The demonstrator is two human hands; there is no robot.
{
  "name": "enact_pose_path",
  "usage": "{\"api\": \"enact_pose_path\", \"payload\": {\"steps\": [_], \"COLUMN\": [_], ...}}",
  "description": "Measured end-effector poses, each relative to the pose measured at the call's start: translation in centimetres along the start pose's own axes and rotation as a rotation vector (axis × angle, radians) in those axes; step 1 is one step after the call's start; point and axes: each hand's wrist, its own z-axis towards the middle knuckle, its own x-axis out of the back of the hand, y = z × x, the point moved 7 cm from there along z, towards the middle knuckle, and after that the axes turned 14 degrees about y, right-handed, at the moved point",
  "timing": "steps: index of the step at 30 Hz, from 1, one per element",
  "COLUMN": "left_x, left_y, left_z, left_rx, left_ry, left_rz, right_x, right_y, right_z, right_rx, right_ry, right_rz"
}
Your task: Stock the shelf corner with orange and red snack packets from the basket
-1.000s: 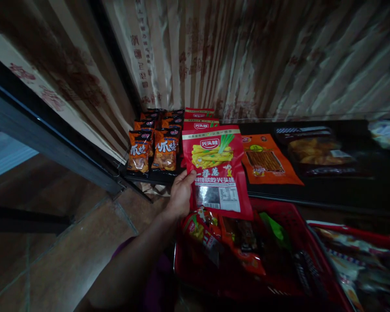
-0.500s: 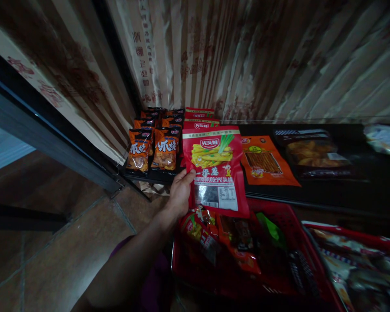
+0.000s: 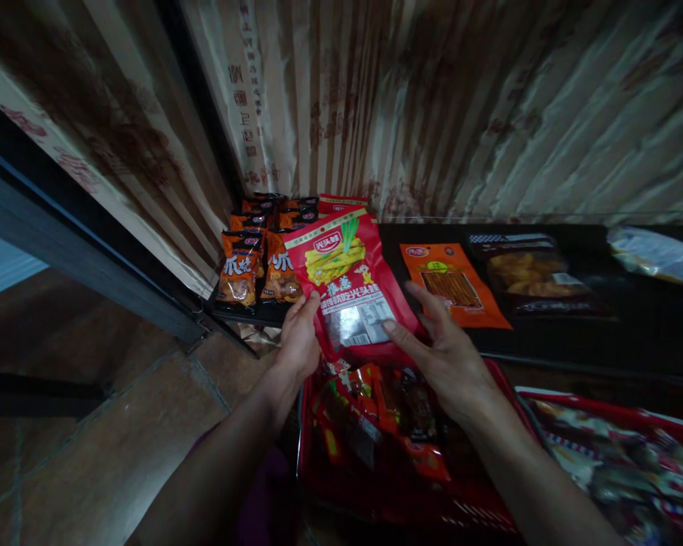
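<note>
dim shelf (image 3: 546, 334) by curtain | left hand (image 3: 299, 341) pinching red snack bag (image 3: 347, 284) | right hand (image 3: 447, 353) spread wide, touching its edge | best supported underneath, kept flat

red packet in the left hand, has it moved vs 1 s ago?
Yes. The red packet has tilted and shifted left: it now overlaps the orange packs and sits clear of the orange packet on the shelf. Left hand grips it; right hand touches it.

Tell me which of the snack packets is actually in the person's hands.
The large red snack packet printed with yellow-green sticks: the left hand grips its left edge and the right hand touches its right side. The orange packets and flat orange packet lie untouched on the shelf.
</note>
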Motion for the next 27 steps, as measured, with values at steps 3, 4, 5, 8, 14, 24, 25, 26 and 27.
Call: {"api": "enact_pose_path", "payload": {"steps": [3,4,5,8,14,24,25,26,27], "left_x": [-0.6,-1.0,-1.3,-1.9,-1.8,-1.5,-1.7,-1.9,-2.2], "left_y": [0.4,0.3,0.2,-0.3,-0.7,-1.1,-0.8,-0.5,-0.3], "left_z": [-0.4,-0.7,-1.1,-2.4,-2.9,-2.9,-3.4,-4.2,-5.0], "left_rx": [0.008,0.032,0.062,0.124,0.093,-0.247,-0.352,-0.457,-0.558], "left_ry": [-0.091,-0.152,-0.216,-0.354,-0.374,-0.354,-0.369,-0.395,-0.431], "left_rz": [0.02,0.037,0.061,0.163,0.258,0.381,0.431,0.486,0.536], "right_x": [-0.7,-0.8,-0.8,-0.7,-0.6,0.1,-0.2,-0.6,-1.0], "right_y": [1.8,2.0,2.2,2.6,3.7,-0.6,-0.5,-0.3,-0.1], "right_z": [-0.3,-0.4,-0.4,-0.1,0.6,0.0,-0.2,-0.4,-0.6], "right_rx": [-0.226,-0.282,-0.331,-0.427,-0.432,0.468,0.431,0.367,0.288], "right_ry": [-0.016,0.0,0.022,0.078,0.038,0.081,0.028,-0.027,-0.081], "right_rz": [0.156,0.213,0.265,0.37,0.363,-0.391,-0.362,-0.3,-0.216]}}
